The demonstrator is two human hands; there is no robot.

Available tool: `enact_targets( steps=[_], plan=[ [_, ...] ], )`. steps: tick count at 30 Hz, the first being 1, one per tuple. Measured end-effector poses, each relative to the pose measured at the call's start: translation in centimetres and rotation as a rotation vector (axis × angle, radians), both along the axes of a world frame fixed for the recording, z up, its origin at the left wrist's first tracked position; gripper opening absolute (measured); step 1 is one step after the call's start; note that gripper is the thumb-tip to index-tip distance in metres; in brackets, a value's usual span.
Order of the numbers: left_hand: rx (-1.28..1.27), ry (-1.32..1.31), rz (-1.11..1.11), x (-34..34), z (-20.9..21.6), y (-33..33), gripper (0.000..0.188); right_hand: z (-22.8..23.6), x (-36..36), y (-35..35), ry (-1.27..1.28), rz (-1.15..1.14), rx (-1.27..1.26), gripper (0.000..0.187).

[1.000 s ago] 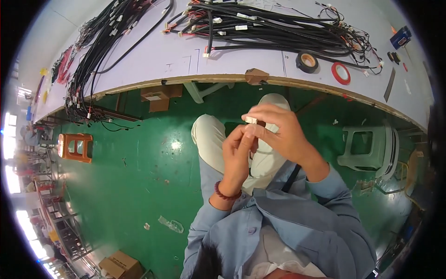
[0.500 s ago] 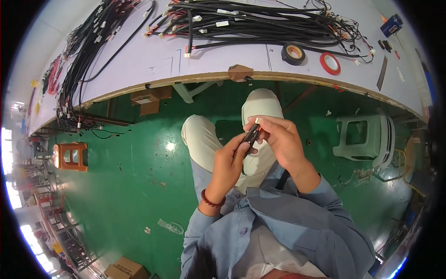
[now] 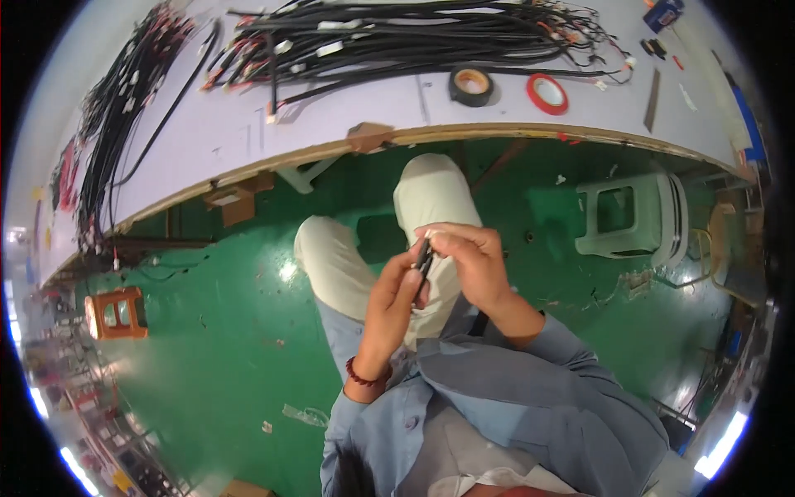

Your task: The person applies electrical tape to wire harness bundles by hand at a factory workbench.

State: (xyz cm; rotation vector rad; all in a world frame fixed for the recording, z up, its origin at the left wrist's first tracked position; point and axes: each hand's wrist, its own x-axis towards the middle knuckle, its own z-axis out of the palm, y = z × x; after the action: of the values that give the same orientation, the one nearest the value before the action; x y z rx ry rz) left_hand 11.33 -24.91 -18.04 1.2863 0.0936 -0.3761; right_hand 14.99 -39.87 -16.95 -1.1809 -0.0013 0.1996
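Over my lap, both hands meet on a short dark piece that looks like a black cable end (image 3: 424,258). My left hand (image 3: 391,294) is closed round its lower part, thumb along the side. At its upper end the fingertips of my right hand (image 3: 480,263) pinch a small white connector (image 3: 430,235). Fingers cover much of the cable end, so I cannot tell how the connector sits on it.
Bundles of black cables (image 3: 389,41) lie on the white table (image 3: 331,112) ahead, with more at the left (image 3: 124,108). Black tape (image 3: 471,86) and red tape (image 3: 547,94) sit near its edge. A pale green stool (image 3: 629,219) stands right, an orange stool (image 3: 117,313) left.
The whole view has shifted, so the table and stools appear further left. Both hands stay together on the cable end, with the right fingertips still at the white connector.
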Motion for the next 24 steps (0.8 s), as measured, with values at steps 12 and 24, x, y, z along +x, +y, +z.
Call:
enact_targets(
  steps=[12,24],
  plan=[
    [0.032,-0.069,0.192,1.3,1.7,-0.2,0.027,7.3,11.2,-13.1,-0.72,-0.385,-1.479,0.039],
    [-0.105,-0.021,0.159,1.4,2.7,0.1,0.031,4.1,12.1,-12.6,-0.746,-0.453,-1.372,0.035]
  ],
)
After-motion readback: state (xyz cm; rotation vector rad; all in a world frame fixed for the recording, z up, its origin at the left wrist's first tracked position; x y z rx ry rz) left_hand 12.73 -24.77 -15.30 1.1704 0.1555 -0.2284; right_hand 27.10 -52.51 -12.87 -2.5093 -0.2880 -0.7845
